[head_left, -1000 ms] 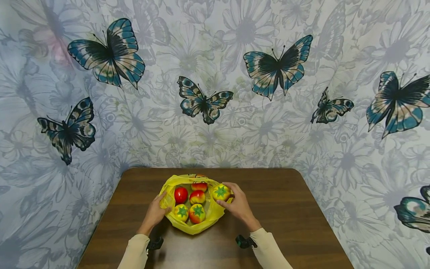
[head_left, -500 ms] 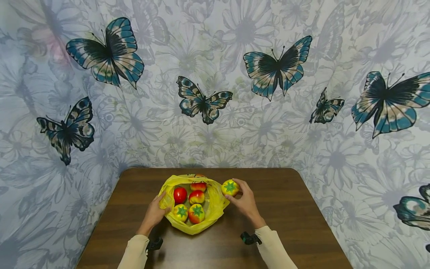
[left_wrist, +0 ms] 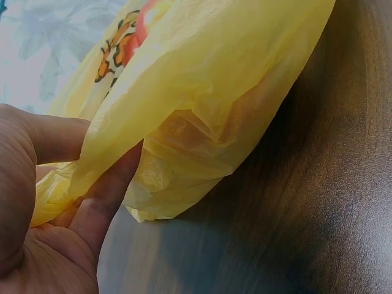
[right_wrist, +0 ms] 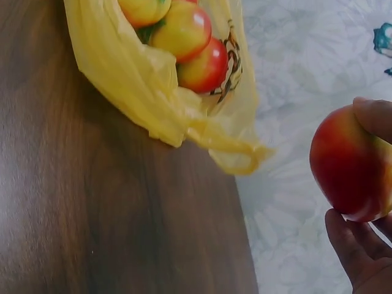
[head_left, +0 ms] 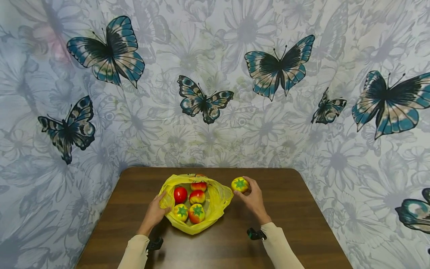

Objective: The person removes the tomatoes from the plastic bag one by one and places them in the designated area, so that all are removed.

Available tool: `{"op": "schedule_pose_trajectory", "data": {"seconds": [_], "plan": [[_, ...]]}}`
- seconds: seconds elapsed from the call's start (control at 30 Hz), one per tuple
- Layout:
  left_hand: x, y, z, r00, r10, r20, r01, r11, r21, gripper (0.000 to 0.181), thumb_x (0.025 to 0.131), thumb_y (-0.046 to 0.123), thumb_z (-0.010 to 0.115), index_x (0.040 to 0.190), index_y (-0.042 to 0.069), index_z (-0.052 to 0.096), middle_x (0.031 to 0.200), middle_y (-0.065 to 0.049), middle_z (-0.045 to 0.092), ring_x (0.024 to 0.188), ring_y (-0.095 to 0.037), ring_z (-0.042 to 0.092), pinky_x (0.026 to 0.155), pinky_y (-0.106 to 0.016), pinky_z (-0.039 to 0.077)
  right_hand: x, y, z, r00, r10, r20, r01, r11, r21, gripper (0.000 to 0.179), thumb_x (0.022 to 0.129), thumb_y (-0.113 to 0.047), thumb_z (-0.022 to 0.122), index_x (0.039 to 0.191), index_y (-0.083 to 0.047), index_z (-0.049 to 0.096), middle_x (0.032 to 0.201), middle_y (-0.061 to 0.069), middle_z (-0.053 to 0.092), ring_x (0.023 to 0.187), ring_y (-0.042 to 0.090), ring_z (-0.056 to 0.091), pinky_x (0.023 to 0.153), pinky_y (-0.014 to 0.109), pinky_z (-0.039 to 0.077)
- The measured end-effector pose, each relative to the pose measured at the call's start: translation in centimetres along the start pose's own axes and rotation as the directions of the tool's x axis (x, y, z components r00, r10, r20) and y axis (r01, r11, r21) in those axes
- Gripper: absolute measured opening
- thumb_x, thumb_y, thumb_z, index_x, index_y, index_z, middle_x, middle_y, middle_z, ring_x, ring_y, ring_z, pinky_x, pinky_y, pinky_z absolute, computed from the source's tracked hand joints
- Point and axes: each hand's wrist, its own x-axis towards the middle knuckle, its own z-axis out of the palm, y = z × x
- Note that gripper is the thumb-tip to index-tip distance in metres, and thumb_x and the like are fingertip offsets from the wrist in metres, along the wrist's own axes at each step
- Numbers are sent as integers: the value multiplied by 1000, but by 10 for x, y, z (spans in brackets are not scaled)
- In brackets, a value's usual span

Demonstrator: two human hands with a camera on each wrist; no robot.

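A yellow plastic bag lies wide-mouthed on the table, with several red and yellow fruits inside. Two of these show green star-shaped tops. At the bag's left rim my left hand pinches the plastic between thumb and fingers; the left wrist view shows the folded bag edge in that pinch. To the right of the bag, my right hand grips a round red-and-yellow fruit with a green star-shaped top. In the right wrist view this fruit is held up, apart from the bag.
The brown wooden table has its far edge close to a wall printed with flowers and butterflies. A dark band with a small device sits on each wrist, the right one and the left one.
My right hand has moved right with the fruit, from over the bag's right rim to beside the bag. The left hand keeps its grip on the bag and stays in place.
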Motion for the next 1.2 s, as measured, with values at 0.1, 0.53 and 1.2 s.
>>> {"op": "schedule_pose_trajectory", "data": {"seconds": [0.1,0.53,1.2], "plan": [[-1,2,0,1000,2,-3,-2,1000,-1,77,80,1,72,149,-2,38,153,-31,33,140,-49,34,115,-60,28,3,6,-1,1000,28,-14,-28,1000,4,67,79,-22,82,138,-12,53,133,15,54,104,29,62,83,45,57],[0,3,0,1000,-3,4,3,1000,24,76,81,1,71,149,-2,37,154,-32,30,141,-50,31,115,-61,26,16,29,1,996,86,-32,-85,996,20,68,81,-26,81,138,-6,51,131,19,54,113,34,59,89,49,55],[0,2,1,1000,-2,-15,3,1000,30,77,79,1,72,148,-2,39,153,-32,33,138,-50,36,113,-62,29,20,62,24,982,177,-68,-182,980,-78,67,80,-25,81,136,-2,51,129,24,58,112,40,58,95,56,48]]}}
